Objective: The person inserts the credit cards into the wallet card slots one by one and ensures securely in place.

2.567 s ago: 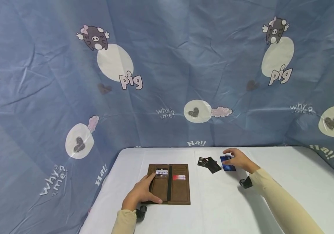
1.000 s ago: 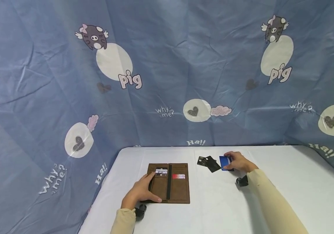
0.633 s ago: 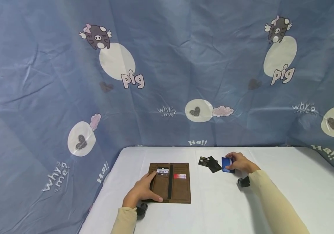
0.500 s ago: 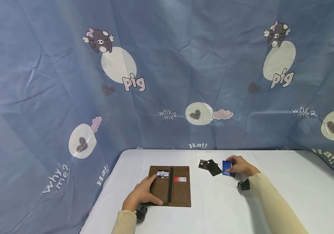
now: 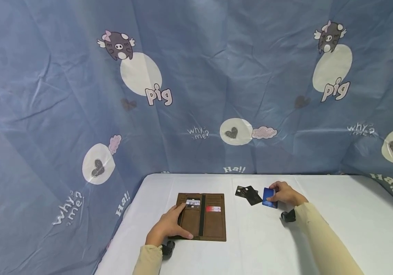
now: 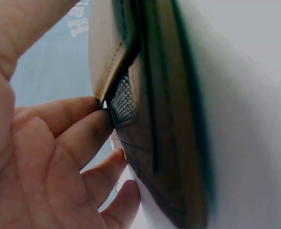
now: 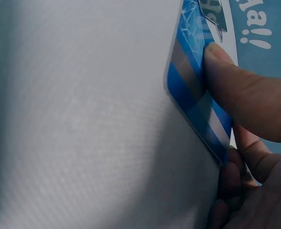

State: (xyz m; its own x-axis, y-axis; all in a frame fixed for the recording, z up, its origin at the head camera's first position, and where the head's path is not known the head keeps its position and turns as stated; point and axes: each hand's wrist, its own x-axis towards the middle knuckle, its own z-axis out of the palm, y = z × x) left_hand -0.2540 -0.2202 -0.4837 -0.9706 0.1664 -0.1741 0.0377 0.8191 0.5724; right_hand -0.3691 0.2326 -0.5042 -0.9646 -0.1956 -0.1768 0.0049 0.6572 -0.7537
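An unfolded brown wallet (image 5: 213, 225) lies on the white table, with cards (image 5: 193, 203) in its left side and red-and-white cards (image 5: 213, 209) in its right. My left hand (image 5: 169, 224) holds its lower left corner, thumb at the bottom edge and fingers along the left edge. In the left wrist view, fingertips (image 6: 102, 107) meet the wallet's edge beside a pocket. My right hand (image 5: 285, 194) pinches a blue bank card (image 5: 268, 196) by its right side. In the right wrist view the thumb (image 7: 221, 62) presses on its face, and the other fingers curl at its far edge.
Dark bank cards (image 5: 253, 195) overlap on the table (image 5: 251, 244), just left of the blue card. A blue printed curtain (image 5: 196, 84) hangs behind the table and along its left side.
My right hand, spread over the blue card at first, has closed on its right side, and the card has tilted and turned slightly. My left hand and the wallet stay put.
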